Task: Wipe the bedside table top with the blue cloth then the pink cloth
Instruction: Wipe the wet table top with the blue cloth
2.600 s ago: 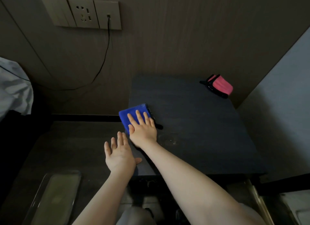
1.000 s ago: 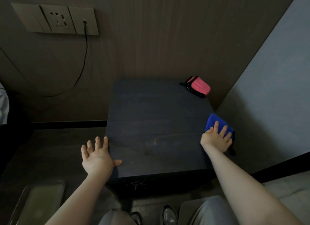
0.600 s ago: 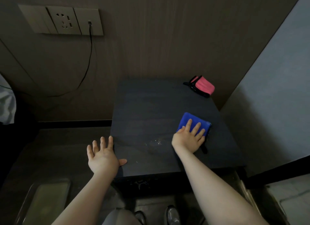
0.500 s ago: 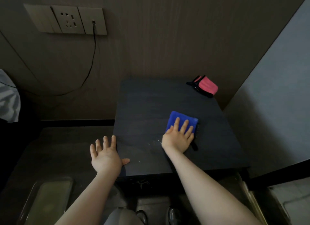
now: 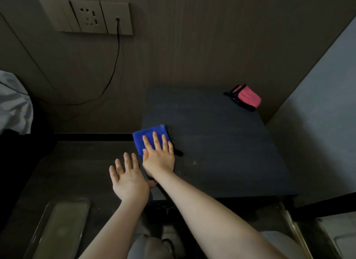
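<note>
1. Folded bright-blue microfibre cloth (image 5: 152, 138) lies flat at the left edge of the dark matt square bedside table top (image 5: 221, 146), roughly midway front to back; its left margin sits at or slightly over the edge.
2. Folded pink cloth with black trim (image 5: 247, 97) rests at the far right corner of the top, well apart from the blue cloth and untouched. Judged: blue pass in hand, pink pass not yet begun.
3. Handling, judged: the blue cloth looks soft, light and limp; no stiffness, nothing fragile. It will bunch or slide if pushed by one corner. Best driven by a flat palm over its middle; to lift, pinch a folded edge. A black loop or tag trails from its near right corner; could snag.
4. Right hand (image 5: 159, 154): palm down, fingers (image 5: 156, 141) extended and slightly spread, pressing flat on the cloth. No pinch or grasp. Forearm crosses leftward from lower right.
5. Left hand (image 5: 129, 178): flat, fingers splayed, holding nothing, placed beside the table's near left corner, thumb towards the top; I cannot tell whether it touches.
6. Pale specks visible on the top in front of the cloth; nature unclear.
</note>
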